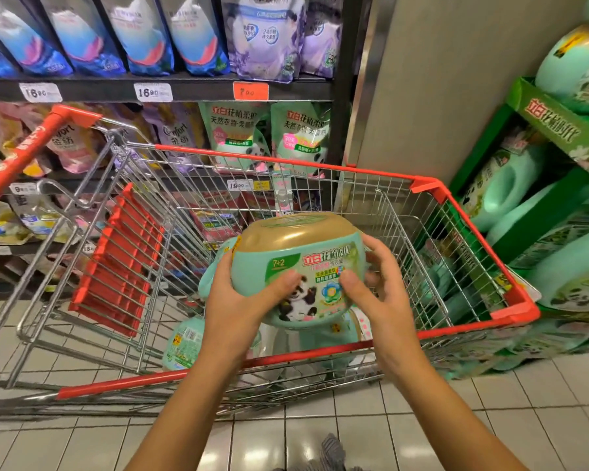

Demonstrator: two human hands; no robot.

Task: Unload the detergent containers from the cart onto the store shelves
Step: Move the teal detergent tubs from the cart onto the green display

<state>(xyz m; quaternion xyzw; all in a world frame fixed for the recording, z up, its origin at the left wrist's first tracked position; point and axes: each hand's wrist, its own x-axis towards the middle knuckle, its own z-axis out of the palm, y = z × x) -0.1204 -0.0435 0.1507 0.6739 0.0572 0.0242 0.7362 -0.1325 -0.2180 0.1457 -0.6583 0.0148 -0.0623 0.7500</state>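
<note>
Detergent tub (296, 263): "7+2" just above left thumb (286, 283); well beyond the fingertips, white tag (152, 92) "16.90"; orange tag (250, 91) "7.90"; pouch (177, 134) "Comfort".

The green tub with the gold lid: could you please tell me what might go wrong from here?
The tub is rounded and held above the cart by the left hand and right hand alone; it could slip onto the containers below. The green display stand looks crowded, so adding it may dislodge others.
</note>
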